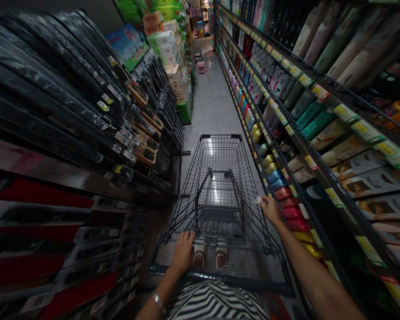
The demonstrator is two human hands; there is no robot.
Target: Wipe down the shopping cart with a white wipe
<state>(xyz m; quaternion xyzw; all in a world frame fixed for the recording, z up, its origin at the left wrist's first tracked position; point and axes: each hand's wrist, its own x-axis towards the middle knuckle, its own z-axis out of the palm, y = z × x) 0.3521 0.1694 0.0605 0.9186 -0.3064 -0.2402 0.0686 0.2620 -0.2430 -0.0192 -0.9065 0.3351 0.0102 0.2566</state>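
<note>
A dark wire shopping cart [220,200] stands before me with its basket bare, its handle bar [253,283] close to my body. My left hand [184,249] reaches past that bar, its fingers curled over the basket's near rim. Over the basket's right side, my right hand [270,210] pinches a small whitish, translucent piece [259,201], too blurred to name. Beside that hand are rolled, coloured packages [291,212] on the low right shelf. A bracelet [158,302] circles my left wrist.
Tall shelves [306,151] of bottles and boxes line the right, with price tags along their edges. To the left stand racks of dark plastic-wrapped goods [53,75] and stacked packs [170,53]. A pink stool [202,67] sits farther down the grey aisle floor [210,102].
</note>
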